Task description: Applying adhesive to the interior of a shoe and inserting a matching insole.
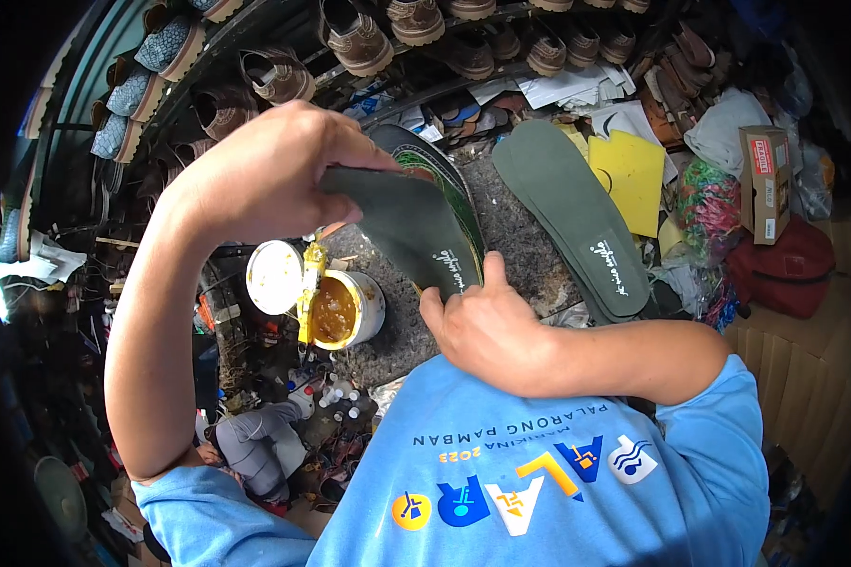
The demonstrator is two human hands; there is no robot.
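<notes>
A dark grey-green insole (407,222) with white lettering at its heel is bent upward between my two hands. My left hand (284,170) pinches its far end between thumb and fingers. At the lettered end my right hand (487,326) grips the insole, its thumb pointing away along the edge. Just behind and partly under the insole lies a dark shoe (416,142) with green showing along its inner edge; the insole hides much of it. To the right, a small stack of similar insoles (572,217) lies flat on the rough grey work surface (501,203).
A white tub (364,321) of amber glue stands left of my right hand, with a yellow-smeared brush (310,293) and a round lid (274,277) beside it. Yellow sheets (633,180) lie past the insoles. Shoes (355,38) fill the racks behind. Another person's leg (255,449) shows lower left.
</notes>
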